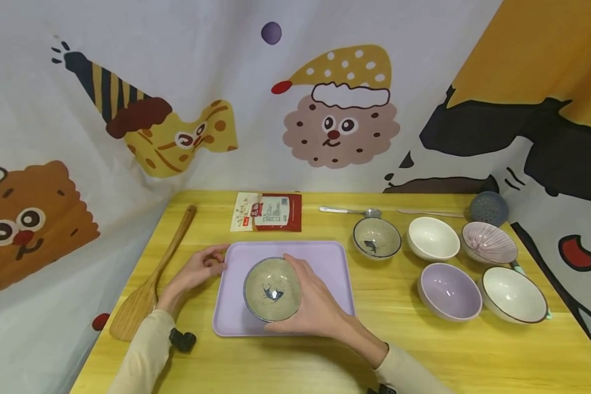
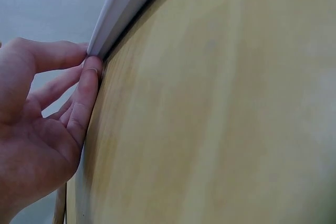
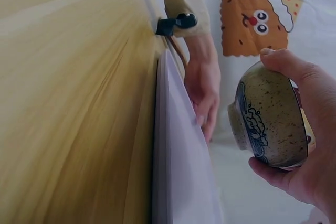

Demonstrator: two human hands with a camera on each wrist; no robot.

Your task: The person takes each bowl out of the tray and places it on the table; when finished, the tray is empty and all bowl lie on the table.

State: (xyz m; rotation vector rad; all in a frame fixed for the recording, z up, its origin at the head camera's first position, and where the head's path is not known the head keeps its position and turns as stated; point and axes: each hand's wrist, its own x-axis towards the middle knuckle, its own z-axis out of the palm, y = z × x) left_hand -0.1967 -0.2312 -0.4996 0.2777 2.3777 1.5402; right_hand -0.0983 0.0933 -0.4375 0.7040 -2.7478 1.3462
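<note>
A lavender tray (image 1: 320,256) lies flat on the wooden table. At its left edge my left hand (image 1: 197,269) pinches the rim between thumb and fingers; the left wrist view shows the fingertips (image 2: 92,62) right against the tray's side. My right hand (image 1: 317,306) grips a speckled grey-green bowl (image 1: 271,276) with a blue fish painted inside, thumb on the near side and fingers on the far side. In the right wrist view this bowl (image 3: 273,116) is raised above the tray, its foot apart from the surface.
Left lies a wooden spatula (image 1: 152,284). Behind the tray is a red-and-white food packet (image 1: 268,212). To the right stand a matching fish bowl (image 1: 378,235), a white bowl (image 1: 433,238), a purple bowl (image 1: 450,291) and others, with a spoon (image 1: 349,211) and skimmer (image 1: 489,208) behind.
</note>
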